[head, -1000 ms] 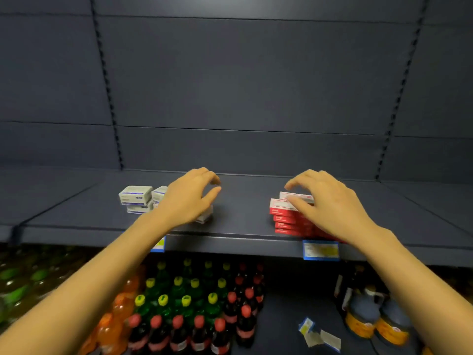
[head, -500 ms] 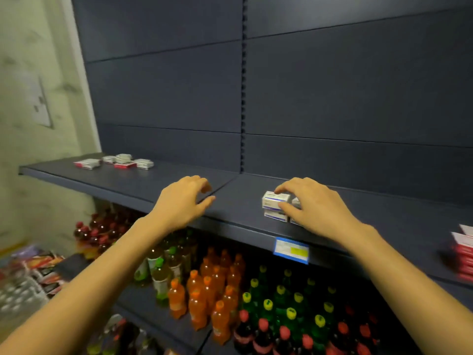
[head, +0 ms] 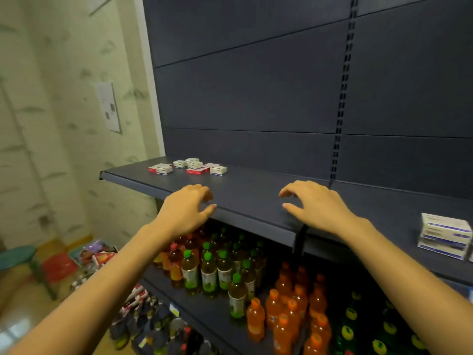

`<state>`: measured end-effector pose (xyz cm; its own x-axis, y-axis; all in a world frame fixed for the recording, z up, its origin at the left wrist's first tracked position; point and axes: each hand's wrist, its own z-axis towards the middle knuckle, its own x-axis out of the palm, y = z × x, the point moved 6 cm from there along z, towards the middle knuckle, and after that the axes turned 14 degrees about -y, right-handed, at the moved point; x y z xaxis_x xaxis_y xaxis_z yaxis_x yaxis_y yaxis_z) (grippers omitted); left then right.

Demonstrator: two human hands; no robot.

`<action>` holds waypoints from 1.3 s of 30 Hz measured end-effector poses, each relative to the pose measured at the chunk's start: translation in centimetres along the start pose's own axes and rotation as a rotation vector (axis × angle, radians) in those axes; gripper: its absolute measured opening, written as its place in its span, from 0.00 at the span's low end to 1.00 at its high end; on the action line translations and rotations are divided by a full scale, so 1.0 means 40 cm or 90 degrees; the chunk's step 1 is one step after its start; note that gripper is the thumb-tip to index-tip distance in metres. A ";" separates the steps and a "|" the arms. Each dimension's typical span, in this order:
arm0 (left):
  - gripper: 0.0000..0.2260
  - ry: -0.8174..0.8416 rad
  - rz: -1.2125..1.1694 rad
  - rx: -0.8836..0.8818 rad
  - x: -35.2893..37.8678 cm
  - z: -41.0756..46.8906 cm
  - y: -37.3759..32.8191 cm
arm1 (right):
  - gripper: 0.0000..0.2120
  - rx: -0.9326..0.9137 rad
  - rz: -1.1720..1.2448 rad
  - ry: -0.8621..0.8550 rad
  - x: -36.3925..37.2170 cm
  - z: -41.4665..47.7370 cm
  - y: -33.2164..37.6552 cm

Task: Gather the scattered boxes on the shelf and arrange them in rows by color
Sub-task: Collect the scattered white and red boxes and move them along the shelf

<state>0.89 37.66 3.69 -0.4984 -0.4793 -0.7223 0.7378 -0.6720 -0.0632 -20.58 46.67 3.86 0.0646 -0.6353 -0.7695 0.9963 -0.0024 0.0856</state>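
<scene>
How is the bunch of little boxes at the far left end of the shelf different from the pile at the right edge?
The far-left boxes lie scattered in a loose cluster; the right-edge pile is neatly stacked. The far-left boxes mix red and white packs; the right-edge pile shows only white with blue-purple stripes. Both sit on the same dark shelf.

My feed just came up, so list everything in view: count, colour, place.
scattered boxes: several, white with red or blue, far left end of the shelf
stacked boxes: one stack, white with blue stripes, shelf at far right
shelf: one, dark grey, under both hands
bottles: many, orange or green-capped, below the shelf
paper notice: one, white, on the wall at left
stool: one, teal, low at far left
left hand: one, empty, fingers loosely curled, above shelf front
right hand: one, empty, above shelf front
</scene>
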 end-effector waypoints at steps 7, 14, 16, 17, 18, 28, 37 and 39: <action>0.13 -0.016 -0.013 -0.051 0.069 0.030 0.181 | 0.14 -0.021 0.014 0.035 0.177 0.184 0.085; 0.13 -0.023 -0.013 -0.066 0.172 0.144 0.365 | 0.15 -0.029 -0.005 0.067 0.353 0.412 0.107; 0.13 -0.013 -0.015 -0.065 0.207 0.190 0.409 | 0.16 -0.016 -0.019 0.097 0.397 0.479 0.097; 0.13 -0.006 -0.015 -0.064 0.225 0.212 0.430 | 0.17 -0.012 -0.028 0.105 0.418 0.511 0.093; 0.13 -0.001 -0.015 -0.063 0.242 0.233 0.451 | 0.17 -0.009 -0.036 0.106 0.439 0.542 0.089; 0.12 0.010 -0.059 -0.062 0.375 0.370 0.628 | 0.29 0.102 -0.065 0.191 0.669 0.724 0.051; 0.12 0.034 -0.164 0.012 0.480 0.507 0.753 | 0.22 0.173 -0.040 0.251 0.736 0.771 0.036; 0.14 0.076 -0.213 0.041 0.513 0.546 0.759 | 0.22 0.189 -0.040 0.226 0.724 0.773 0.041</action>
<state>3.13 -4.91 1.99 -0.6483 -0.1605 -0.7443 0.5105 -0.8169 -0.2686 -18.83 4.40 1.28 0.0720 -0.3240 -0.9433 0.9429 -0.2862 0.1702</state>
